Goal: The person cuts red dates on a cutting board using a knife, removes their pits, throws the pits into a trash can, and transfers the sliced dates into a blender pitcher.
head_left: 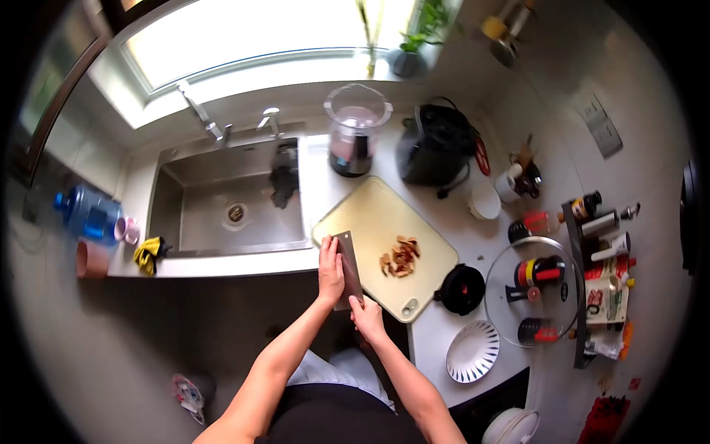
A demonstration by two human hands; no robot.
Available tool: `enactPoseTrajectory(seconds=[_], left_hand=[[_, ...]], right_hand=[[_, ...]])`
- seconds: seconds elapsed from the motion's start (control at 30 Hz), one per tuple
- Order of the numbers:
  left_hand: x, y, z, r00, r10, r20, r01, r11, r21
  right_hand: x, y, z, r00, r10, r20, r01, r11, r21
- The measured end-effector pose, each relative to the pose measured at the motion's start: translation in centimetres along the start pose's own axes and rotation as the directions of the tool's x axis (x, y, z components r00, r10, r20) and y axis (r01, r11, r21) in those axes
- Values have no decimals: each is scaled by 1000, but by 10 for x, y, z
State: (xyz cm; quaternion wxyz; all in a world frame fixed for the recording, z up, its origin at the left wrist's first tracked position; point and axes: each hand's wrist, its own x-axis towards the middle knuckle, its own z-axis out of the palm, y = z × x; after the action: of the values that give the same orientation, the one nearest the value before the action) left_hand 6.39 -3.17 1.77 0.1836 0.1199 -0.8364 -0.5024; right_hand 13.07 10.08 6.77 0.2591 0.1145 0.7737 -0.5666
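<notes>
In the head view, a cleaver (pixel 350 268) with a broad grey blade is held over the near left edge of the cutting board (pixel 362 203). My right hand (pixel 367 318) is closed around its handle, at the end nearest my body. The fingers of my left hand (pixel 330 271) are stretched out flat along the left side of the blade, touching it. To the right of the blade, a small heap of brown sliced pieces (pixel 400 257) lies on the board; their exact kind is unclear.
A sink (pixel 200 250) lies left of the board. Behind it stand a clear blender jug (pixel 355 133) and a black appliance (pixel 436 148). Close to the board's right corner are a small black round container (pixel 461 288) and a striped plate (pixel 473 351). A glass lid (pixel 534 292) leans by the rack.
</notes>
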Motion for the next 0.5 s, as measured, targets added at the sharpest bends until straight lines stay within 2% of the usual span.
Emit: enactPoseTrajectory(seconds=[0.07,0.2,0.27,0.37,0.5], left_hand=[[-12,-5,-37,995,40,-95,-38,999,23],[-42,-25,-144,961,-43,-272,45,999,-2],[-64,-45,-208,927,-108,-359,117,993,1],[-103,-82,-305,827,-165,-537,214,976,30],[-172,-134,-425,613,-224,-757,376,926,30]], right_hand=[[-21,-14,21,999,-15,45,18,997,-78],[-64,-42,97,969,-33,245,58,994,-94],[-87,-55,151,939,-3,344,64,984,-166],[-107,-54,238,860,39,509,128,949,-289],[-154,-61,359,695,144,704,224,888,-403]])
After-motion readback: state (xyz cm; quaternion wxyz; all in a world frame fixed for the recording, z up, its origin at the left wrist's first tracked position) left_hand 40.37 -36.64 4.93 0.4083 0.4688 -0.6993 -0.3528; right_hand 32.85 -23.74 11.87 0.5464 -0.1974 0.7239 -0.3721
